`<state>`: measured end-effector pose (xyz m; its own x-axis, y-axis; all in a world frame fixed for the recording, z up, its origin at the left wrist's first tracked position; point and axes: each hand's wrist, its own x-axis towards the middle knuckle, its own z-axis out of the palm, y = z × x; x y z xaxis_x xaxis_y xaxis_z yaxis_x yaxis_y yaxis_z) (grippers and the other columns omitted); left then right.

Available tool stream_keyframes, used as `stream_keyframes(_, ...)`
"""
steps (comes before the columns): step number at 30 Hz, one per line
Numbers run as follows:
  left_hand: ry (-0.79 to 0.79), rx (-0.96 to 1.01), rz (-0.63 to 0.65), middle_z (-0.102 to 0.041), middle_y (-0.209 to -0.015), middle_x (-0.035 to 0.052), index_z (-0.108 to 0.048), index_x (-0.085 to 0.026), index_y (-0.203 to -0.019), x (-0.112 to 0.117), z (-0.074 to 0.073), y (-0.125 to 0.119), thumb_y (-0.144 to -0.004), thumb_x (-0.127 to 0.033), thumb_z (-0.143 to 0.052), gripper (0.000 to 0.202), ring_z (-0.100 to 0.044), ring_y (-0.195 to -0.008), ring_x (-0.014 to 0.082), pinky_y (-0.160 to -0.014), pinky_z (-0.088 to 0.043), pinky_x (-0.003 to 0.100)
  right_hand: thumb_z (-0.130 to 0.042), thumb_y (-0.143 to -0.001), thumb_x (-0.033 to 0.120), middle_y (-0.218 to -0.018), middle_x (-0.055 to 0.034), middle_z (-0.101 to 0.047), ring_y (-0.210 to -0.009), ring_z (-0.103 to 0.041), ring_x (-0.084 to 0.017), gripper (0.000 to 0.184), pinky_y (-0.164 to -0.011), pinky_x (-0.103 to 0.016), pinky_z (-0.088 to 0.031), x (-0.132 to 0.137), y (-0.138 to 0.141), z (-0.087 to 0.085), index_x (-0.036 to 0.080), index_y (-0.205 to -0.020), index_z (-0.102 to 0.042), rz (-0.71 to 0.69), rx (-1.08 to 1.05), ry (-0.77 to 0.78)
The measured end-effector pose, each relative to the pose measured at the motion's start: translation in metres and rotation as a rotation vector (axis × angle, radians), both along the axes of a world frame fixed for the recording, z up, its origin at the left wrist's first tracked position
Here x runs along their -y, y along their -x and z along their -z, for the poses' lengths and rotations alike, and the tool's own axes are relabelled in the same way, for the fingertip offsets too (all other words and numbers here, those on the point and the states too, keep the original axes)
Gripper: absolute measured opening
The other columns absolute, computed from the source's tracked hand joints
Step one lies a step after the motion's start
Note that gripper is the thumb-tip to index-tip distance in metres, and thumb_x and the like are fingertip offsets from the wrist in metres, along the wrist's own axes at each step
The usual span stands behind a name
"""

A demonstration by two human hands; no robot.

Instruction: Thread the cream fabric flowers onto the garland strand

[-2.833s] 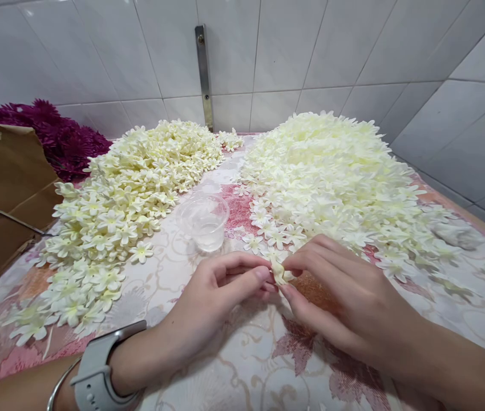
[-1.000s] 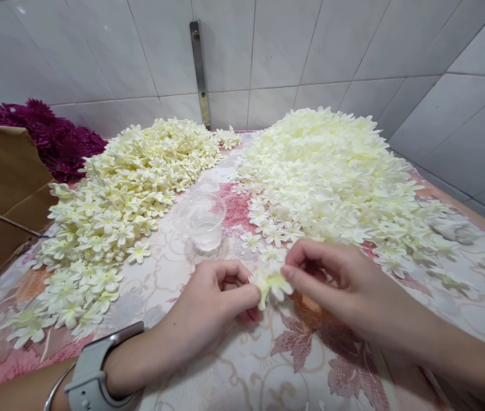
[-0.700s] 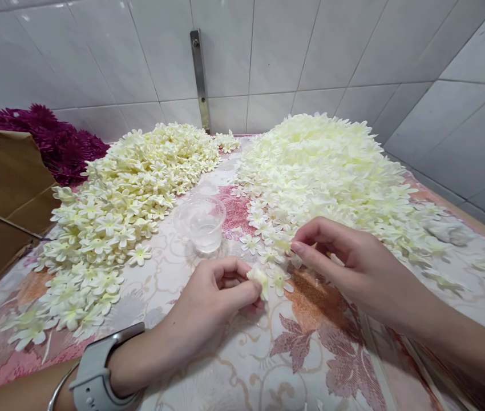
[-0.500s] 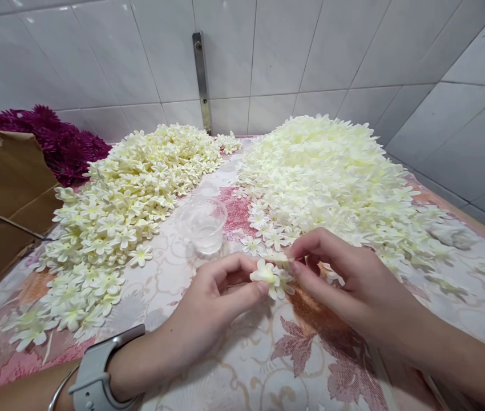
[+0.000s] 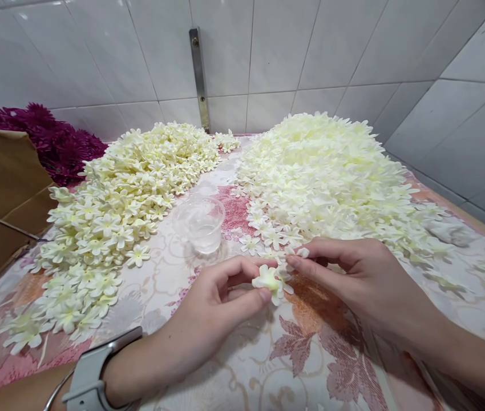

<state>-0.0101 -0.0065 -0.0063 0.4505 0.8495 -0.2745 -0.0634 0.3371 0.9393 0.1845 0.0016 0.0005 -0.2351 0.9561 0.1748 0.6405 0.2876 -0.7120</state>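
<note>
We see a left heap of star-shaped flowers (image 5: 135,188) in cream tinged with yellow, and a right heap of layered flowers (image 5: 323,177) in paler white with hints of lemon-green. The small held flower (image 5: 268,279) is white, yellowish at its centre. We find a white tablecloth (image 5: 221,371) printed with beige scrolls, pink and orange patches and maroon leaves. We note deep magenta blooms (image 5: 63,145), a brown cardboard box (image 5: 7,177) and greyish-white wall tiles (image 5: 289,51).
</note>
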Motion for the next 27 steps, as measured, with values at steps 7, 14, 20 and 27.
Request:
stream_keyframes(7, -0.011, 0.021, -0.016, -0.060, -0.091, 0.0002, -0.058, -0.018, -0.075, 0.000, 0.002, -0.001, -0.078, -0.025, -0.066, 0.011, -0.053, -0.078, 0.0114, -0.068, -0.042, 0.021, -0.052, -0.083, 0.036, -0.046, 0.0031, -0.038, -0.046, -0.037, -0.011, 0.039, -0.044, -0.026, -0.029, -0.001, 0.000, -0.003, 0.019, -0.049, -0.049, 0.045, -0.006, 0.045)
stream_keyframes(14, -0.015, -0.015, -0.022, -0.052, -0.072, -0.0028, -0.057, -0.017, -0.071, 0.000, -0.006, -0.002, -0.076, -0.020, -0.065, 0.010, -0.048, -0.068, 0.0093, -0.061, -0.039, 0.019, -0.045, -0.084, 0.027, -0.088, -0.0046, -0.071, -0.077, -0.064, -0.021, 0.030, -0.065, -0.032, -0.047, 0.000, -0.002, -0.001, 0.023, -0.107, -0.064, 0.010, -0.059, 0.104)
stream_keyframes(20, 0.012, 0.000, -0.037, -0.055, -0.073, -0.0029, -0.058, -0.017, -0.073, 0.000, -0.003, -0.002, -0.075, -0.019, -0.066, 0.009, -0.049, -0.068, 0.0090, -0.061, -0.039, 0.019, -0.052, -0.083, 0.034, -0.061, 0.0001, -0.059, -0.056, -0.051, -0.014, 0.022, -0.051, -0.025, -0.037, -0.001, -0.003, -0.004, 0.020, -0.067, -0.060, 0.026, -0.111, 0.162)
stream_keyframes(27, 0.042, -0.037, -0.056, -0.056, -0.070, -0.0022, -0.059, -0.015, -0.072, -0.002, -0.009, -0.003, -0.072, -0.019, -0.067, 0.009, -0.051, -0.065, 0.0089, -0.059, -0.040, 0.019, -0.056, -0.081, 0.034, -0.055, 0.0038, -0.047, -0.052, -0.041, -0.010, 0.027, -0.046, -0.022, -0.029, 0.000, -0.004, -0.003, 0.019, -0.059, -0.050, 0.032, -0.171, 0.164)
